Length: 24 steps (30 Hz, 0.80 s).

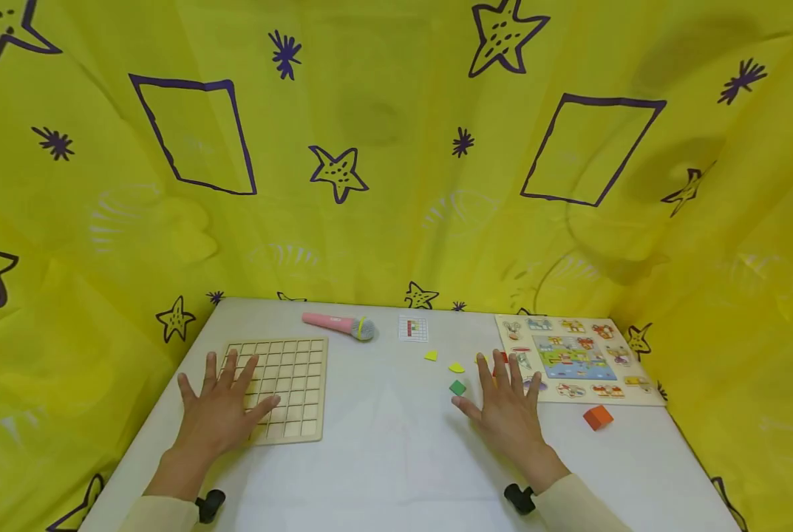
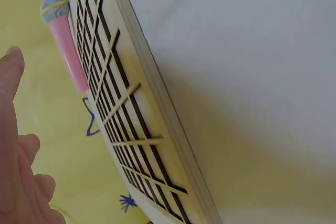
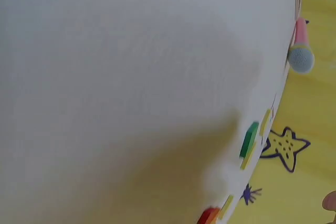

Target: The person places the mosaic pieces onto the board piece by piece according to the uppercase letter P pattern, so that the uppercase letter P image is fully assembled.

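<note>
My left hand [image 1: 218, 417] is held with spread fingers over a wooden grid board [image 1: 308, 399], overlapping its left side in the head view. Square cells divided by thin ridges fill that board. In the left wrist view, part of the left hand [image 2: 18, 166] shows at the edge, beside the grid board [image 2: 139, 72]. My right hand [image 1: 508, 417] also has its fingers spread and holds nothing. Just beyond its thumb lies a green block [image 1: 458, 387], with a yellow piece [image 1: 457, 367] behind it. Red pieces [image 1: 504, 357] are partly hidden by the right fingers.
A pink toy microphone [image 1: 329, 321] and a small printed card [image 1: 413, 328] lie at the back of the white table [image 1: 396, 458]. At the right are a wooden picture puzzle [image 1: 647, 400] and an orange-red cube [image 1: 598, 417]. Yellow patterned cloth [image 1: 396, 236] walls the table's back and sides.
</note>
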Motion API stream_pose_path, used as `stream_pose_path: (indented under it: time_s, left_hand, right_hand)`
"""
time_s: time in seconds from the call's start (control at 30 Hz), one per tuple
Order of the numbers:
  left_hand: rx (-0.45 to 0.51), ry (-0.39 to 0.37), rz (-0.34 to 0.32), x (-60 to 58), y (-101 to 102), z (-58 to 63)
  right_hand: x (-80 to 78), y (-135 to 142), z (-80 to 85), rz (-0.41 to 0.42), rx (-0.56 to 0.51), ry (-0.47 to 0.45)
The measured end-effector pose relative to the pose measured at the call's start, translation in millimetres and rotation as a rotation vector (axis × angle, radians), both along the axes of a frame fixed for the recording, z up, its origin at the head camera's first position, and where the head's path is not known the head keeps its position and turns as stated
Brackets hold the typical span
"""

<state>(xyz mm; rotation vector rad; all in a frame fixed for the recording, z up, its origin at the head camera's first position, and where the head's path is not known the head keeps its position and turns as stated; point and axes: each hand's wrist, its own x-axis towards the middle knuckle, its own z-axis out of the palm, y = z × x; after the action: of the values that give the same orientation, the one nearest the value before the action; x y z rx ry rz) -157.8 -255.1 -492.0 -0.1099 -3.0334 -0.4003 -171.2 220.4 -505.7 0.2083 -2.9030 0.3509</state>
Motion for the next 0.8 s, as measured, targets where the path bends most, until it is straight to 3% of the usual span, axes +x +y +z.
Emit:
stream_pose_path:
  time_s: [0.23, 0.43, 0.63, 0.8]
  left_hand:
    - [0.028, -0.012, 0.040, 2.8, -26, -6.0]
    - [0.063, -0.096, 0.050, 8.3, -45, -15.9]
    - [0.112, -0.199, 0.018, 6.7, -55, -26.2]
    - [0.153, -0.269, -0.022, 2.2, -57, -28.6]
  right_hand:
    - [-8.4, -38, -1.7, 0.074, -0.015, -0.051]
    - [-11.9, -94, -3.2, 0.232, -0.012, -0.170]
    - [-11.1, -149, -6.6, 0.388, 0.062, -0.277]
    - [-5.6, -176, -9.2, 0.489, 0.112, -0.331]
